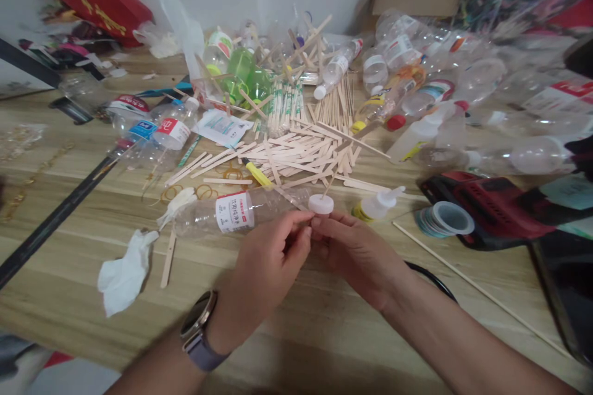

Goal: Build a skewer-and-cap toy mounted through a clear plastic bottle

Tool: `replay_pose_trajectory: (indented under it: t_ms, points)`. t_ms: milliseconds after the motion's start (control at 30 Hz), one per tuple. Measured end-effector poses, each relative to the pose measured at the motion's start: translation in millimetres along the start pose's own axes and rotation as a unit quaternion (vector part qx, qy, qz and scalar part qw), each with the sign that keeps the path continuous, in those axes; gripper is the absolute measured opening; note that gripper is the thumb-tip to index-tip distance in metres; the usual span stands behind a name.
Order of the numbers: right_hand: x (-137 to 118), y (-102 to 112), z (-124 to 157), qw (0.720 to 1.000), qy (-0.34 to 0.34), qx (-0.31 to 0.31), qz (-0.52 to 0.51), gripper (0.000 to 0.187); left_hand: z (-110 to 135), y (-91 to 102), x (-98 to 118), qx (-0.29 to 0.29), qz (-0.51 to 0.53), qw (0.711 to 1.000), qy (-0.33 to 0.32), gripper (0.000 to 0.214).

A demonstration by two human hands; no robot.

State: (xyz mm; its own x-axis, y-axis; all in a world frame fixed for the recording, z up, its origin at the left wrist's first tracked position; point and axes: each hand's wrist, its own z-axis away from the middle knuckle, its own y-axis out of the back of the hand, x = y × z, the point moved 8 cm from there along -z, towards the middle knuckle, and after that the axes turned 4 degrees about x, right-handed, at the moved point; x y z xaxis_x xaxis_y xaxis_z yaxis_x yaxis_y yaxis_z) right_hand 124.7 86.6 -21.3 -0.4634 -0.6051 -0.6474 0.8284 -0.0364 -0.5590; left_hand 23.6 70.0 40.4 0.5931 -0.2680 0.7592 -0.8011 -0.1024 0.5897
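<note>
My left hand, with a watch on its wrist, meets my right hand above the front of the wooden table. Right at the fingertips is a white bottle cap with a thin wooden stick rising from it. The right fingers are closed at the cap's underside. Left thumb and index finger are pinched beside it; what lies between them is hidden. Behind the left hand, a clear plastic bottle with a white and red label lies on its side. A yellow-handled tool rests behind the bottle.
Flat wooden sticks are heaped mid-table, with plastic bottles crowded behind. To the right are a small glue bottle, a roll, a red and black tool and a long thin rod. Crumpled tissue lies left.
</note>
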Motion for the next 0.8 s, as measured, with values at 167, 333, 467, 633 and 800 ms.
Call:
replay_pose_trajectory:
  t_ms: [167,333,467,633,800]
  points:
    - [1.1,1.6,0.7,1.000,0.001,-0.007,0.026,0.018,0.7,2.3,-0.9,0.014,0.013,1.000,0.005,0.020]
    - [-0.9,4.0,1.3,0.999,0.016,0.003,0.051,0.016,-0.1,5.1,-0.9,0.025,0.029,0.999,0.005,0.019]
    - [-2.6,6.1,2.4,0.998,0.018,0.031,0.055,0.020,0.4,4.9,-2.2,0.026,0.029,0.999,0.011,0.018]
    - [-14.6,8.1,4.6,0.986,0.086,0.060,0.131,0.020,0.2,5.0,-3.8,0.034,0.022,0.999,0.017,0.017]
    - [-26.1,6.7,8.2,0.967,0.157,0.072,0.189,0.018,0.1,7.0,-2.9,0.048,0.013,0.999,0.015,0.016]
